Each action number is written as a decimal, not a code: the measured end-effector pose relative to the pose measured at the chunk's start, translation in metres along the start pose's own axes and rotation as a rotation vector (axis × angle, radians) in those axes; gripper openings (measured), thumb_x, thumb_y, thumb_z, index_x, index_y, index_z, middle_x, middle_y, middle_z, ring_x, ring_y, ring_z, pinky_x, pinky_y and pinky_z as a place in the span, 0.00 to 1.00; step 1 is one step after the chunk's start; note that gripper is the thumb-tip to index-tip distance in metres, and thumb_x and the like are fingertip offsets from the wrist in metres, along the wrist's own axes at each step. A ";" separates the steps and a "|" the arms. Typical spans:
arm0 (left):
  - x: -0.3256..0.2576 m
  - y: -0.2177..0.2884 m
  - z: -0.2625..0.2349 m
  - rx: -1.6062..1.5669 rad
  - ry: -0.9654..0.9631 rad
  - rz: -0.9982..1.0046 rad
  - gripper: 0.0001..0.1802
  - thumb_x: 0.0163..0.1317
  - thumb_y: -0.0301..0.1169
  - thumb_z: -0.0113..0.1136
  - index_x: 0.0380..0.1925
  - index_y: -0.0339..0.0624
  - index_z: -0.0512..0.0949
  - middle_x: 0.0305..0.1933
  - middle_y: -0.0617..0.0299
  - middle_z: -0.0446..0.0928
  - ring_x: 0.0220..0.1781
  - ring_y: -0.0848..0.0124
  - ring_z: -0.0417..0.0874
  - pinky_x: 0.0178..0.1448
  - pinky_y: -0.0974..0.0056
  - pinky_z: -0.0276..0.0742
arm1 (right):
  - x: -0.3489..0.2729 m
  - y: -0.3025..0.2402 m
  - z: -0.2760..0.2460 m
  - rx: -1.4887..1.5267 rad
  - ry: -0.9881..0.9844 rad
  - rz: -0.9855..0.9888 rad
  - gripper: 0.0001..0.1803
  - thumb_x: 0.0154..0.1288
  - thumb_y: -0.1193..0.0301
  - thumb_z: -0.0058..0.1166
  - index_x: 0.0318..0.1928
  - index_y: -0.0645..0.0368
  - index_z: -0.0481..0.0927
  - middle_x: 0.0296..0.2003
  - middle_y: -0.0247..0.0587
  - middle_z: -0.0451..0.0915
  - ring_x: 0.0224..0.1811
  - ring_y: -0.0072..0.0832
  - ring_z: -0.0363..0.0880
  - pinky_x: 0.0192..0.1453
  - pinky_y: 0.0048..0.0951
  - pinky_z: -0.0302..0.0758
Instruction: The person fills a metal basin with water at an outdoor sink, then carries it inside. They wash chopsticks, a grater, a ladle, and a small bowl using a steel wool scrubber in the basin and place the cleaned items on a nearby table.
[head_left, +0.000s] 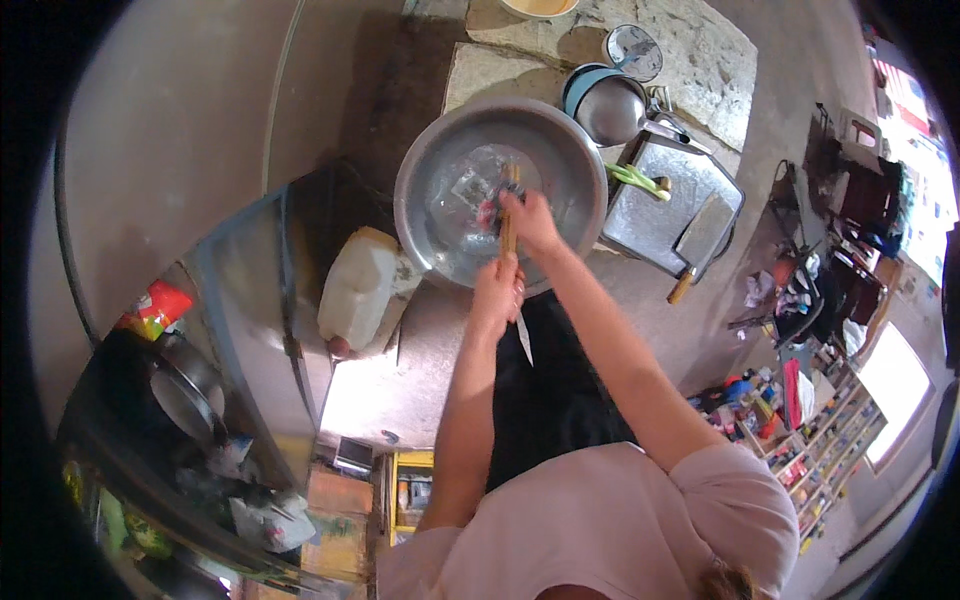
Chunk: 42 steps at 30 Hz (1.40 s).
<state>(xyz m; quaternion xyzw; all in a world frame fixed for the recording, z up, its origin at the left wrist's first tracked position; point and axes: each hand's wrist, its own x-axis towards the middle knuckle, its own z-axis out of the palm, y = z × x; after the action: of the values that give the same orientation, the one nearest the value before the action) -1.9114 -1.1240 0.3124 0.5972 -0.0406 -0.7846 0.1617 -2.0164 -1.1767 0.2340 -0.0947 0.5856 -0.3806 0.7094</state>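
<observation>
A wide metal basin (415,200) with water in it stands before me. Over its near side, my left hand (496,297) is closed around a bundle of slim yellowish wooden sticks (509,238) that look like chopsticks. Out of the lower side of that fist points a knife blade (525,342), tip toward me; its handle is hidden. Farther up the sticks, my right hand (532,222) is closed around them above the water. A small dark and red thing (489,212) shows beside its fingers, too blurred to name.
Right of the basin, a cleaver (704,230) and green onion stalks (640,182) lie on a grey board (650,225). A saucepan (610,110) stands behind them. At the basin's left is a whitish plastic jug (358,285); a wok (185,385) sits farther left.
</observation>
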 end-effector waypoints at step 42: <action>0.003 -0.043 0.011 0.078 0.220 0.279 0.22 0.71 0.44 0.41 0.23 0.43 0.70 0.16 0.71 0.63 0.16 0.80 0.62 0.19 0.74 0.56 | 0.034 -0.020 0.005 -0.407 0.169 -0.089 0.10 0.68 0.71 0.45 0.36 0.66 0.73 0.24 0.41 0.80 0.18 0.23 0.75 0.20 0.27 0.71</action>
<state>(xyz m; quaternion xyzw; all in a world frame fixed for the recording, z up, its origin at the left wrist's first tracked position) -1.9313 -1.0852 0.3020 0.6738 -0.1354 -0.6824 0.2490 -2.0199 -1.2147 0.2212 -0.2296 0.7031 -0.2922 0.6063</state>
